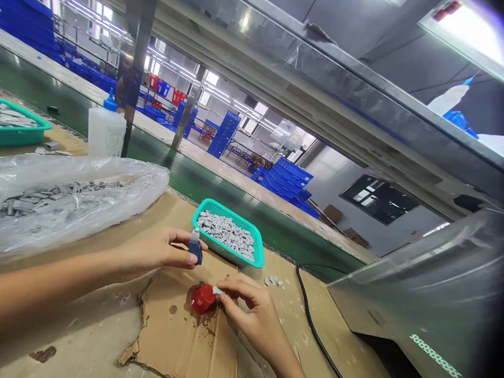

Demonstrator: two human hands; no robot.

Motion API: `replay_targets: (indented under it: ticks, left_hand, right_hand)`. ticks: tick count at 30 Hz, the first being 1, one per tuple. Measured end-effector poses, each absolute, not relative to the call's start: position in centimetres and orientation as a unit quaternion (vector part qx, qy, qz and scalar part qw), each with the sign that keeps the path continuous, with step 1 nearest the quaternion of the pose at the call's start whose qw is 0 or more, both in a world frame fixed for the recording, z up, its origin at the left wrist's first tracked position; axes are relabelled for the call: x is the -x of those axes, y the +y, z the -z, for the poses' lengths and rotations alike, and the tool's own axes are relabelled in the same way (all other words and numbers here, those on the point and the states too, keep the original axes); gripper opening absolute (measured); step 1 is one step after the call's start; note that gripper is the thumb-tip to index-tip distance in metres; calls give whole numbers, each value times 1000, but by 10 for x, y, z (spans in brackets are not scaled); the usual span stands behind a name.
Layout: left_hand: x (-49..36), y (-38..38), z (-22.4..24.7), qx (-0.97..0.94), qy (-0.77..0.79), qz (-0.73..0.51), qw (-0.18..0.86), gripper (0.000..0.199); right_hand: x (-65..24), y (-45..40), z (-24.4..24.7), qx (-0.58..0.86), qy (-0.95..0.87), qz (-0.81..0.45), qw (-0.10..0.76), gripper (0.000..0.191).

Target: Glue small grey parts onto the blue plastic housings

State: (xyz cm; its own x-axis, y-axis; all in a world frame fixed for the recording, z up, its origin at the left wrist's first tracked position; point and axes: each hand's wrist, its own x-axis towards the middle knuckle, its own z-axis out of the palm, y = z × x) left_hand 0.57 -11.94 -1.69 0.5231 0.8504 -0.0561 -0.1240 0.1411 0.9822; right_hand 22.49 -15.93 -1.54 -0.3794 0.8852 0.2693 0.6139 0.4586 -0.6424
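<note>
My left hand (173,249) is closed on a small dark blue block with a light grey top (195,251), held between thumb and fingers near the green basket. Between the thumb and fingers of my right hand (252,304) is a small light grey plastic piece (218,290), its tip at the edge of a red cup (202,299). The cup is on a torn cardboard sheet (177,336) with dark wet spots around it. Just beyond both hands stands a green perforated basket (258,257), filled with many similar grey pieces.
A clear plastic bag (145,181) of grey pieces lies at left, before a white bottle with a blue cap (107,131). Another green basket (23,137) stands far left. Several loose pieces (273,281) and a black cable (309,320) lie at right. A green conveyor belt (228,205) runs behind.
</note>
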Motion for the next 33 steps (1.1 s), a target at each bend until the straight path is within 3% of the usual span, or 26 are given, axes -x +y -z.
replay_targets:
  ticks: [9, 33]
  left_hand:
    - [-12, -118, 21, -503, 337, -359, 710, 23]
    - [-13, -121, 21, -577, 350, -356, 646, 21]
  right_hand:
    - [-226, -160, 16, 469, -810, -186, 300, 11]
    - [-223, -165, 17, 415, -831, -145, 341, 18]
